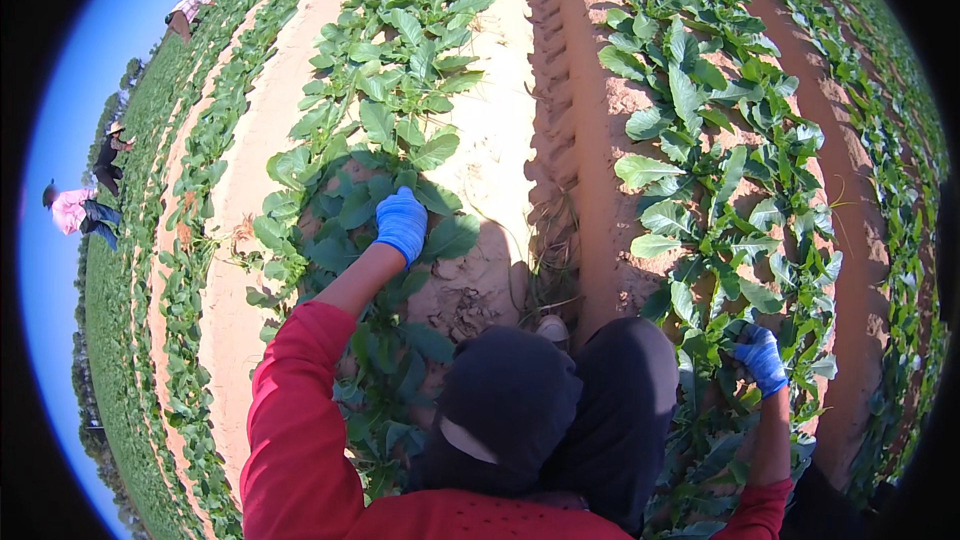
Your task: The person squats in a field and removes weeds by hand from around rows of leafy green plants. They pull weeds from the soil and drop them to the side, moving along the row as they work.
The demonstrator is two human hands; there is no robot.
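Observation:
A row of broad-leaved green plants runs ahead on my left, and a second leafy row lies on my right. My left hand, in a blue glove, is among the leaves of the left row with its fingers curled over; whether a leaf or stem is in them is hidden. Down at the right row, my right hand, also gloved in blue, reaches into the foliage beside my knee. Leaves cover its fingertips, so I cannot tell what it grips.
Between the rows runs a sandy furrow with tyre marks and some dry grass. An uprooted plant lies on the soil at left. Three other people are farther off at left: one in a pink shirt, one in dark clothes, one bending.

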